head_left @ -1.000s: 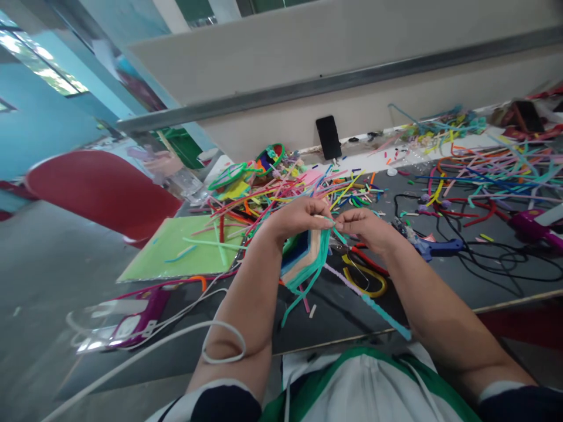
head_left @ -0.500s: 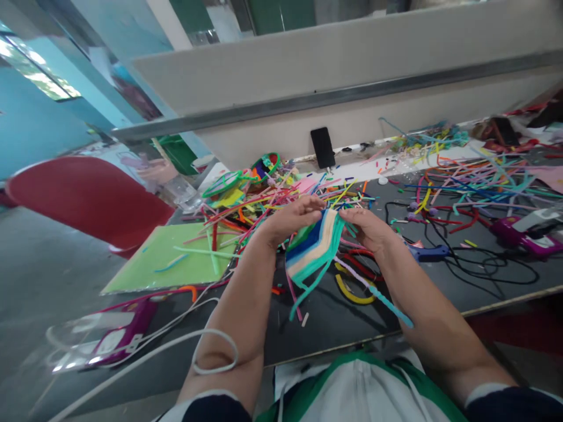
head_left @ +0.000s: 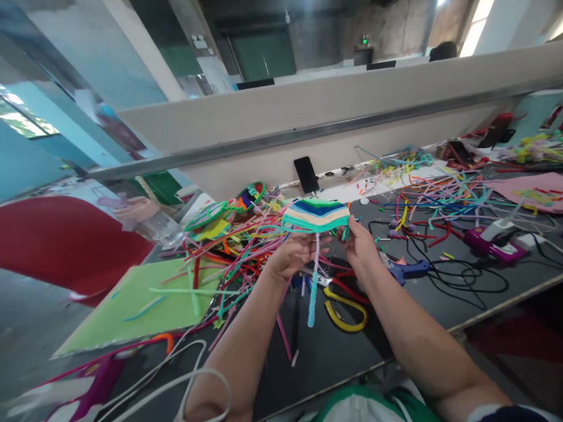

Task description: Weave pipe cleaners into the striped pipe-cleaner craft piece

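Observation:
A striped piece (head_left: 315, 215) made of pipe cleaners, in green, blue, cream and teal bands, is held up over the dark table. A twisted stem (head_left: 313, 293), lilac above and light blue below, hangs from its lower edge. My right hand (head_left: 361, 239) pinches the piece at its right end. Just under the piece, beside the stem, is my left hand (head_left: 295, 257), palm up with its fingers apart; whether it touches the stem is unclear.
Loose pipe cleaners (head_left: 237, 240) heap behind my left hand. A green sheet (head_left: 145, 305) lies left, a phone (head_left: 306, 174) leans at the back. Yellow-and-red-handled pliers (head_left: 345, 313), a blue glue gun (head_left: 409, 269) with coiled cable, and a purple power strip (head_left: 495, 245) are at the right.
The striped piece has turned flatter, its stem now hanging straight down. My left hand has let go of its top edge and moved below it. The view has shifted right and up.

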Tool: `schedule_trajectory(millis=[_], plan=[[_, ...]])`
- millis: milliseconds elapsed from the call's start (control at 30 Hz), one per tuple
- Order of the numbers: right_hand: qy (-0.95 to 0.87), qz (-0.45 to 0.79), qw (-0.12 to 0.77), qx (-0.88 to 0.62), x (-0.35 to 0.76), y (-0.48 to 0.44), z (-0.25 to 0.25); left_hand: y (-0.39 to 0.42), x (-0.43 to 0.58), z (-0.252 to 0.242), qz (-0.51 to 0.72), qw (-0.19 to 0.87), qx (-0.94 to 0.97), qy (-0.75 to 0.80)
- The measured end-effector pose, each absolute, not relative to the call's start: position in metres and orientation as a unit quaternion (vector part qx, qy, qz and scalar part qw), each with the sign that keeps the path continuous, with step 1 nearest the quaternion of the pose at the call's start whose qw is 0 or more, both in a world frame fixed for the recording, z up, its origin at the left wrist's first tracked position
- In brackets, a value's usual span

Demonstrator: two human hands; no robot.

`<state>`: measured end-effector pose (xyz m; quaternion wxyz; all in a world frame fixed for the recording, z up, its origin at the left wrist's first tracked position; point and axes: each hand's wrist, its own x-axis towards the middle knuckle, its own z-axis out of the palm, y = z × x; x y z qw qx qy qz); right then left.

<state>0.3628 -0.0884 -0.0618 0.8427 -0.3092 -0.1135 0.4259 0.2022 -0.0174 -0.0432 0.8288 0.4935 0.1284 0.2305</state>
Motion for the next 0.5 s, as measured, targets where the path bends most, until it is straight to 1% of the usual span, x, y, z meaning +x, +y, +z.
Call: schedule_trajectory(millis=[133,300,433,500], plan=[[-0.195,0.358,0.823,-0.396,0.357,-0.089,-0.065,-0.020,0.198,-0.037,0.252,0.836,0.474,0.118],[-0.249,0.238,0.803,-0.485,0.353,-0.091,-0.066,-0.014,0.190,-0.030,0.251,0.845,0.462,0.099],[-0.259,0.203,0.801,-0.499,0.351,-0.093,-0.067,-0.011,0.188,-0.031,0.255,0.833,0.481,0.095],[-0.270,0.201,0.790,-0.512,0.351,-0.094,-0.067,-0.008,0.189,-0.034,0.277,0.814,0.498,0.114]])
